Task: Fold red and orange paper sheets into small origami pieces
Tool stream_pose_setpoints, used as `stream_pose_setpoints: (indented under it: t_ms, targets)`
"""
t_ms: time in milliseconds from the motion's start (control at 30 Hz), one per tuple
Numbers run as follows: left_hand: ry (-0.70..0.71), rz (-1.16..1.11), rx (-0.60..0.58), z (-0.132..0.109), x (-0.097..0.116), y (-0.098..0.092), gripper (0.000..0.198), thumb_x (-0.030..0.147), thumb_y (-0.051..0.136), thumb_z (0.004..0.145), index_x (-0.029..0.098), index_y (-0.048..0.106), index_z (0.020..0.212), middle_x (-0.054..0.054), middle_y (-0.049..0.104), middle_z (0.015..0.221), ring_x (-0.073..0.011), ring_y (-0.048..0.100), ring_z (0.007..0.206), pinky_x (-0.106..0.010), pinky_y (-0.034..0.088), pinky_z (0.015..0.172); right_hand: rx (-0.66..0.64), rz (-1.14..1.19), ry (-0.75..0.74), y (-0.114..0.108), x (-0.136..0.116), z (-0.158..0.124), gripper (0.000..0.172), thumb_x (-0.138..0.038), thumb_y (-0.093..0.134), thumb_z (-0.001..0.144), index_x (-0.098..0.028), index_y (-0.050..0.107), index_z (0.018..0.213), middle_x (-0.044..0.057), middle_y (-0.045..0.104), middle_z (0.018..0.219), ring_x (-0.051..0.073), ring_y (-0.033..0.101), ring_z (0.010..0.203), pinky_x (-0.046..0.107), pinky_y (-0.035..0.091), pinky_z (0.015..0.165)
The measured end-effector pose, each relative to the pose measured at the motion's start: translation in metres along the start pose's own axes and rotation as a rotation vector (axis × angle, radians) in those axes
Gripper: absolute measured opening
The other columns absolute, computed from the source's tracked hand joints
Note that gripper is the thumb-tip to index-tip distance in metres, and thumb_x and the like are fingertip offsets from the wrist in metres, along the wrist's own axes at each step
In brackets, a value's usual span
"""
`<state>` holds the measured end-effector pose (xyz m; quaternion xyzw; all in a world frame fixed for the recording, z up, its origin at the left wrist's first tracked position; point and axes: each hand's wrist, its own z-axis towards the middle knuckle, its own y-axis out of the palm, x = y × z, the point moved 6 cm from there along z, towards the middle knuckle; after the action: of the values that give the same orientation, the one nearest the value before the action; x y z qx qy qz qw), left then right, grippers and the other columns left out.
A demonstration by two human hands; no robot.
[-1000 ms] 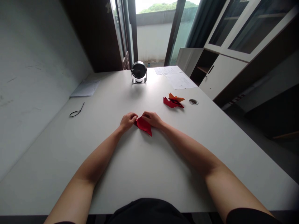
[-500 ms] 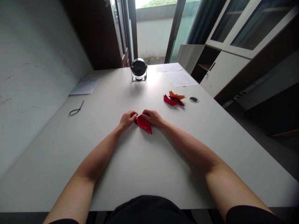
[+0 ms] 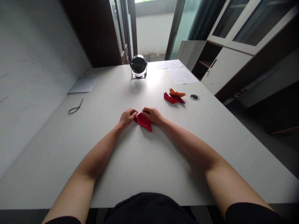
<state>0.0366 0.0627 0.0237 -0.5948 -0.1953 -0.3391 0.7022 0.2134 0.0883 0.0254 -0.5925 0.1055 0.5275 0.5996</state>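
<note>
A red folded paper piece [image 3: 144,121] is held between my two hands, low over the middle of the white table. My left hand [image 3: 128,117] pinches its left end with thumb and fingers. Across its upper right edge, my right hand [image 3: 152,115] has its fingers closed on the paper. One pointed corner sticks out toward me below my right hand. My fingers partly cover the folds, so its full shape cannot be made out. Farther right lie a red folded paper figure [image 3: 170,98] and an orange one [image 3: 177,92], overlapping each other.
A round black lamp-like device [image 3: 138,66] on a metal stand is at the table's far side. Paper sheets [image 3: 182,75] lie at back right, more papers [image 3: 83,84] at left. A black cable tie [image 3: 74,110] and a round table grommet [image 3: 194,97] flank the hands.
The whole view has tilted slightly downward, so things sit a little higher. My hands and the red paper keep nearly the same pose.
</note>
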Motion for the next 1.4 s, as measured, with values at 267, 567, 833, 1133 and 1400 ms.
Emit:
stream_pose_setpoints:
  t_ms: [267,567,833,1133,1400]
  targets:
    - [-0.004,-0.005,0.002,-0.0002,-0.0003,-0.0002,0.026,0.032,0.05,0.091,0.022,0.073,0.094,-0.004,0.073,0.093,-0.0178,0.064,0.08,-0.028,0.049,0.074,-0.003,-0.005,0.009,0.0003,0.0003,-0.0001,0.025,-0.039,0.053,0.088,-0.018,0.068,0.084,0.0,0.064,0.071,0.013,0.049,0.065,0.025,0.037,0.062]
    - [0.021,-0.003,0.009,0.0002,0.0014,-0.0012,0.025,0.03,0.05,0.091,0.021,0.074,0.094,-0.004,0.073,0.092,-0.0178,0.064,0.081,-0.028,0.049,0.075,0.005,-0.001,0.003,-0.0005,-0.0003,-0.0006,0.024,-0.038,0.053,0.088,-0.018,0.067,0.084,-0.001,0.063,0.072,0.012,0.049,0.065,0.024,0.037,0.062]
    - [-0.016,-0.024,-0.009,-0.0006,0.0021,-0.0015,0.024,0.03,0.051,0.09,0.022,0.074,0.094,-0.004,0.074,0.094,-0.0186,0.066,0.085,-0.028,0.051,0.077,0.005,-0.003,0.026,0.0009,0.0034,0.0008,0.024,-0.039,0.055,0.087,-0.019,0.068,0.085,-0.001,0.064,0.072,0.012,0.049,0.064,0.025,0.037,0.062]
    - [0.004,-0.034,0.004,-0.0011,0.0021,-0.0016,0.023,0.03,0.051,0.091,0.022,0.073,0.093,-0.003,0.074,0.092,-0.0177,0.066,0.082,-0.028,0.051,0.076,-0.004,-0.006,0.0,0.0003,0.0011,0.0,0.023,-0.037,0.053,0.088,-0.019,0.067,0.085,-0.001,0.065,0.074,0.012,0.052,0.066,0.024,0.038,0.062]
    - [-0.006,-0.033,0.011,-0.0011,0.0016,-0.0016,0.024,0.031,0.051,0.091,0.022,0.073,0.092,-0.004,0.074,0.093,-0.0178,0.066,0.084,-0.028,0.051,0.077,-0.004,-0.01,-0.007,0.001,0.0022,0.0006,0.022,-0.037,0.054,0.088,-0.019,0.066,0.083,-0.002,0.064,0.073,0.012,0.051,0.065,0.024,0.037,0.062]
